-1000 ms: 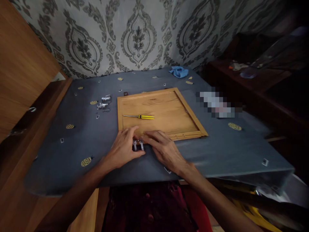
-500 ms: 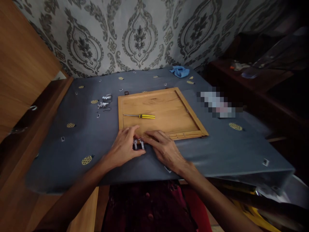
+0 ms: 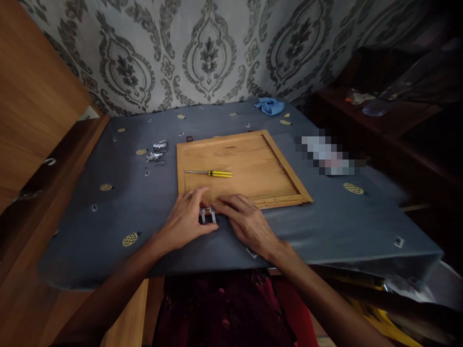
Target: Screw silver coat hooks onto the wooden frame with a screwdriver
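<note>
A framed wooden panel [image 3: 238,164] lies flat on the cloth-covered table. A small metal hinge [image 3: 208,215] sits at the panel's near edge, between my hands. My left hand [image 3: 188,217] curves round the hinge, fingers on the frame and thumb at the hinge's near end. My right hand [image 3: 248,221] rests on the near frame edge just right of the hinge, its bent fingertips pressed at the hinge's right side. On the panel lies a screwdriver [image 3: 220,174] with a yellow and black handle, its shaft pointing left.
More metal hinges [image 3: 156,156] lie left of the panel. A blue cloth [image 3: 269,106] is at the table's back edge. A blurred-out item [image 3: 327,153] rests on the right side. Wooden furniture [image 3: 39,86] stands at the left, and a patterned curtain [image 3: 210,53] hangs behind.
</note>
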The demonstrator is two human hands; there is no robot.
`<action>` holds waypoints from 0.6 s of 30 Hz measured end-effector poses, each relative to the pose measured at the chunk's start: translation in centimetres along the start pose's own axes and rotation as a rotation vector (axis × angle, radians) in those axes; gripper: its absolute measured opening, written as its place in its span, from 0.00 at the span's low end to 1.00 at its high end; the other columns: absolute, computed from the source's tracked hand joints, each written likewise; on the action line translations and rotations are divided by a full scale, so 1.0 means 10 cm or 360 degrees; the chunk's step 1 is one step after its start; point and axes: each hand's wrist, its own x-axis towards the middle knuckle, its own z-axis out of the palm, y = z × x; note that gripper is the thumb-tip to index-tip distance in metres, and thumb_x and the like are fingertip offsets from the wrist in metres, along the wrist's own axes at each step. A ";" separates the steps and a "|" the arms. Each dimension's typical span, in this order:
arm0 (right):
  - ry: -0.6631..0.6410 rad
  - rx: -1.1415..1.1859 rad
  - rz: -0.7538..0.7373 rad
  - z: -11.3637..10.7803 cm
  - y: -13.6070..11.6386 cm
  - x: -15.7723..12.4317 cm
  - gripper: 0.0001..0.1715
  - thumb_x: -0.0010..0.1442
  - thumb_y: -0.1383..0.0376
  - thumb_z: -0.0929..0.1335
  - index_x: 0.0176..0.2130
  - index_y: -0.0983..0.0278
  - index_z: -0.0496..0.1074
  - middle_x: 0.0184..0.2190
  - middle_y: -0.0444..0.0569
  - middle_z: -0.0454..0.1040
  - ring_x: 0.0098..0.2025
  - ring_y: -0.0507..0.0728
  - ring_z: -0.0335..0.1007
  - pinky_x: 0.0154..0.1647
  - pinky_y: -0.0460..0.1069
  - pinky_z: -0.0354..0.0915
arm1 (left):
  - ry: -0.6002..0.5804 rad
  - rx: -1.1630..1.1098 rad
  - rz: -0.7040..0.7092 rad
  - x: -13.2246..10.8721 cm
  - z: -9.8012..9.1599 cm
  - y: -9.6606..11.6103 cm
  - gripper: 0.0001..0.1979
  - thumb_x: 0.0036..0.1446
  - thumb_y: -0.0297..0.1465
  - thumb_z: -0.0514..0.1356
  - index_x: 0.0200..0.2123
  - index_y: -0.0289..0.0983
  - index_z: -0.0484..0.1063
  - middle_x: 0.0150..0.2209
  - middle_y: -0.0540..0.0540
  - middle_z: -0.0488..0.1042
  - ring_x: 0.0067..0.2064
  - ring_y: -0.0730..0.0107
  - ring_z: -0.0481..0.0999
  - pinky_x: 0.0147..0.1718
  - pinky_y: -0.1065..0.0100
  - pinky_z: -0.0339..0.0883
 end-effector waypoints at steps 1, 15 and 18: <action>0.0011 0.0015 0.0008 -0.01 0.00 0.00 0.25 0.66 0.76 0.61 0.56 0.62 0.73 0.52 0.56 0.76 0.52 0.62 0.72 0.51 0.60 0.74 | 0.0003 0.0002 -0.0004 0.00 0.00 0.00 0.39 0.47 0.30 0.73 0.61 0.40 0.59 0.45 0.46 0.78 0.55 0.49 0.75 0.58 0.47 0.67; -0.0220 -0.0191 0.0407 -0.23 0.53 0.49 0.27 0.66 0.74 0.60 0.63 0.69 0.66 0.61 0.64 0.69 0.62 0.64 0.65 0.63 0.63 0.65 | 0.0072 -0.0014 0.0019 -0.03 0.09 -0.08 0.39 0.45 0.28 0.71 0.59 0.42 0.60 0.43 0.47 0.78 0.51 0.52 0.77 0.55 0.48 0.67; -0.0317 -0.0286 0.0433 -0.19 0.56 0.66 0.22 0.67 0.72 0.63 0.58 0.68 0.70 0.58 0.61 0.72 0.58 0.63 0.68 0.60 0.59 0.66 | 0.0122 0.0005 0.0029 -0.05 0.16 -0.15 0.38 0.45 0.27 0.69 0.59 0.43 0.60 0.43 0.48 0.78 0.51 0.52 0.77 0.56 0.48 0.67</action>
